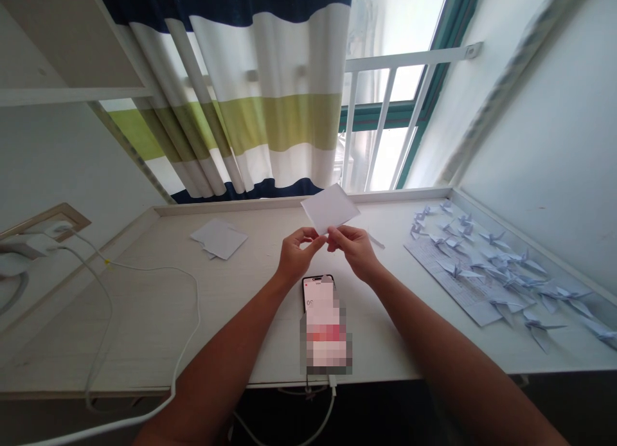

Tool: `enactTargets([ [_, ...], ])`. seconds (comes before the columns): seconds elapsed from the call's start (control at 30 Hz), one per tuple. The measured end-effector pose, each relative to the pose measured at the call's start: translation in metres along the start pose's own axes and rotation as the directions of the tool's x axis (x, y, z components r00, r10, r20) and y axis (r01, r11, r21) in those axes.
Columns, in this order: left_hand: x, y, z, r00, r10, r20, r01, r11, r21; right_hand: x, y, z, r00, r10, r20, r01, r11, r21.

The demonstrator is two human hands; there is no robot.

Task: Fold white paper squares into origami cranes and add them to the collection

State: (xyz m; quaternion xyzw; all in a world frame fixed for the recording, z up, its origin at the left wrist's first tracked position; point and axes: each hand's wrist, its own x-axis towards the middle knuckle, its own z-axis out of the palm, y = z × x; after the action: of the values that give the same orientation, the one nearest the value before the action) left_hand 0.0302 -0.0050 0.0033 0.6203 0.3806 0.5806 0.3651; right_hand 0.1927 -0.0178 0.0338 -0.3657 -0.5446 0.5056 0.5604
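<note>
A piece of white paper [330, 208] is held up in the air above the counter [260, 292], tilted, one corner pointing down toward the person. It is gripped only near that lower corner, so the far part stands out unsupported; a loose pinch could let it swing or slip, and hands pulling unevenly could crease it askew or tear the corner. If it dropped, it might land on the phone just below.

The left hand [299, 252] is drawn in narrow, thumb and forefinger pinching at the lower corner. The right hand [355, 245] is likewise nearly closed, thumb and forefinger nipping the edge beside it, so that the fingertips of both almost meet. How the fingers behind the paper lie is hard to make out from this angle.

Beneath the wrists lies the phone [326, 304], a white plug [332, 383] at its near end. Farther left rest some loose papers [224, 239], overlapping. Well to the right, many folded paper birds [457, 270] are spread over and around a printed sheet [475, 311]. Beyond the counter hangs a striped curtain [270, 118].
</note>
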Motion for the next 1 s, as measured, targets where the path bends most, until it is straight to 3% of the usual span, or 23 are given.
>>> enactTargets([
  [0.1, -0.001, 0.001, 0.005, 0.998, -0.061, -0.027, 0.059, 0.995, -0.085, -0.001, 0.002, 0.004, 0.999, -0.034, -0.035, 0.034, 0.999, -0.025],
  [0.23, -0.001, 0.003, 0.003, 0.996, -0.093, -0.014, 0.092, 0.993, -0.075, -0.001, 0.004, 0.005, 0.998, -0.036, -0.044, 0.036, 0.999, -0.005],
  [0.47, 0.003, 0.005, -0.003, 0.969, -0.109, 0.22, 0.149, 0.974, -0.171, 0.001, 0.005, -0.002, 1.0, -0.001, -0.027, 0.001, 1.0, -0.004],
  [0.8, -0.002, 0.01, 0.005, 0.961, -0.161, 0.227, 0.215, 0.947, -0.239, 0.001, 0.012, 0.006, 0.99, -0.007, -0.138, 0.01, 1.0, 0.02],
  [1.0, -0.002, 0.017, 0.007, 0.966, -0.151, 0.211, 0.196, 0.957, -0.212, 0.001, 0.013, 0.006, 0.99, 0.008, -0.142, 0.001, 0.998, 0.058],
])
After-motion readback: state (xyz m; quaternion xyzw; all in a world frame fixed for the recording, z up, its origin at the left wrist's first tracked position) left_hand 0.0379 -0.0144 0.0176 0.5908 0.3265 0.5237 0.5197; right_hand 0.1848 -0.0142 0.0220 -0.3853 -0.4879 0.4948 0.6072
